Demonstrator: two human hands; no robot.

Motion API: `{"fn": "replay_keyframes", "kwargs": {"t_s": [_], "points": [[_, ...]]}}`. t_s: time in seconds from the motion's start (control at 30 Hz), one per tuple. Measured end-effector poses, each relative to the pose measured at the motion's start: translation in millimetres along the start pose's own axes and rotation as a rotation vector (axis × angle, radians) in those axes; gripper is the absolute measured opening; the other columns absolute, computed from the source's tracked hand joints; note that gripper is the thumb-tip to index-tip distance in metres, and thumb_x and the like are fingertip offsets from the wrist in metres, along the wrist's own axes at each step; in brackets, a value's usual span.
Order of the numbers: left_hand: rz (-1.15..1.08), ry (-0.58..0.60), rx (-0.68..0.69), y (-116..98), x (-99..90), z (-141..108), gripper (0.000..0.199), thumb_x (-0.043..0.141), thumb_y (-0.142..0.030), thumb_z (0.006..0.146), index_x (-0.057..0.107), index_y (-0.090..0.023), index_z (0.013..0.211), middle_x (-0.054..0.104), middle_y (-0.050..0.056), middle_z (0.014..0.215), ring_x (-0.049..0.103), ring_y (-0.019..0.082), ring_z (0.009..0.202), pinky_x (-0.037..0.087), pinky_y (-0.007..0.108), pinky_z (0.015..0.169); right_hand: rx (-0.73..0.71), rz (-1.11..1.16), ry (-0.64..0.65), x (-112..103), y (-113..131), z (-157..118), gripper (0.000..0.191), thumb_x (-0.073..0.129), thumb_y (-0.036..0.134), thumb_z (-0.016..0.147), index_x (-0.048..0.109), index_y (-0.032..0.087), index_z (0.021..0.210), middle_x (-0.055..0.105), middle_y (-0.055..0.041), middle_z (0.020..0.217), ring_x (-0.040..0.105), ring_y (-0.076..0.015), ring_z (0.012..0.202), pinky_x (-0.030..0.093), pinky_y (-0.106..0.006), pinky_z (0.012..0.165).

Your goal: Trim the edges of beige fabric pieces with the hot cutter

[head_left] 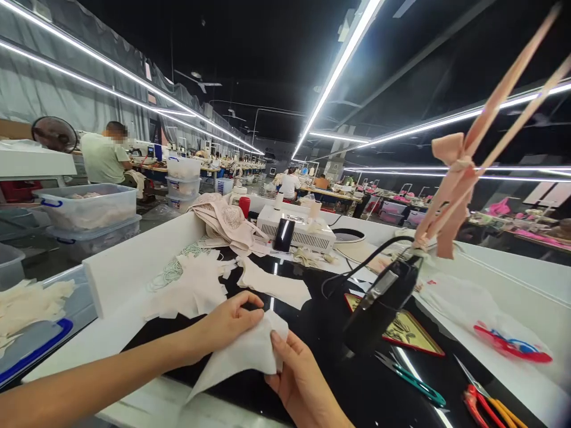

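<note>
A white fabric piece is held up over the glossy black table surface. My left hand pinches its upper edge, with thumb and index finger pressed together. At its right edge my right hand grips the cloth between thumb and fingers. Just beyond my hands lies a flat pale cut piece. Left of it is a pile of cream cut pieces. A black tool hangs from a knotted pink fabric strip to the right.
Teal snips and red-handled scissors lie at the right, near a yellow tray. A phone leans on a white device. Plastic bins and a seated person are at the left.
</note>
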State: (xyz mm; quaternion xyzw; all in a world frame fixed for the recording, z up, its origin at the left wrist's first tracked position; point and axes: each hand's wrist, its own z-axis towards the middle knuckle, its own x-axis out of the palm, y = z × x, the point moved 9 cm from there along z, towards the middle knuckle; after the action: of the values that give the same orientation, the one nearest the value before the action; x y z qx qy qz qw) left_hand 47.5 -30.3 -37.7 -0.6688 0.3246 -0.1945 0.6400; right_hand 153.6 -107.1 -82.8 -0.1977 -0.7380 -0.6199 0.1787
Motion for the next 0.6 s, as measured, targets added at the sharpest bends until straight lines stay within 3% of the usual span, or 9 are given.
{"fn": "replay_keyframes", "kwargs": {"t_s": [0.07,0.2,0.33,0.5,0.6], "points": [[0.01,0.014,-0.067,8,3.7,-2,0.072,0.067,-0.088,0.075,0.062,-0.022,0.104,0.061,-0.003,0.071,0.052,0.016,0.062,0.034,0.025,0.057,-0.023,-0.003,-0.002,-2,3,0,0.058,0.094,0.059,0.072,0.076,0.018,0.11,0.067,-0.0003,0.078,0.056,-0.0073,0.062,0.045,-0.015,0.05],[0.044,0.161,-0.166,13,23.3,-10,0.074,0.064,-0.093,0.073,0.065,-0.02,0.085,0.069,0.004,0.078,0.06,0.02,0.072,0.038,0.027,0.061,-0.064,-0.035,0.025,-1,7,-5,0.064,0.097,0.061,0.065,0.077,0.015,0.104,0.062,0.0019,0.069,0.049,-0.0049,0.052,0.04,-0.016,0.043],[0.083,0.123,-0.162,4,26.3,-11,0.069,0.074,-0.087,0.068,0.061,-0.019,0.076,0.064,0.001,0.072,0.054,0.017,0.067,0.035,0.026,0.059,-0.083,-0.072,0.031,-6,9,-16,0.063,0.097,0.06,0.066,0.078,0.013,0.105,0.064,0.0011,0.068,0.051,-0.0054,0.051,0.042,-0.016,0.043],[0.098,0.136,-0.161,2,33.1,-4,0.069,0.075,-0.086,0.066,0.063,-0.019,0.079,0.061,-0.001,0.07,0.05,0.015,0.063,0.034,0.024,0.056,-0.048,-0.129,0.093,-16,4,-28,0.066,0.094,0.061,0.069,0.076,0.015,0.112,0.067,0.0009,0.074,0.051,-0.004,0.052,0.042,-0.015,0.046],[0.085,0.13,-0.137,0,36.0,-1,0.066,0.075,-0.083,0.069,0.065,-0.019,0.082,0.064,0.0,0.074,0.053,0.016,0.066,0.037,0.025,0.059,-0.021,-0.145,0.126,-22,-5,-31,0.064,0.097,0.062,0.063,0.077,0.014,0.1,0.063,0.003,0.065,0.048,-0.0035,0.049,0.038,-0.015,0.045]]}}
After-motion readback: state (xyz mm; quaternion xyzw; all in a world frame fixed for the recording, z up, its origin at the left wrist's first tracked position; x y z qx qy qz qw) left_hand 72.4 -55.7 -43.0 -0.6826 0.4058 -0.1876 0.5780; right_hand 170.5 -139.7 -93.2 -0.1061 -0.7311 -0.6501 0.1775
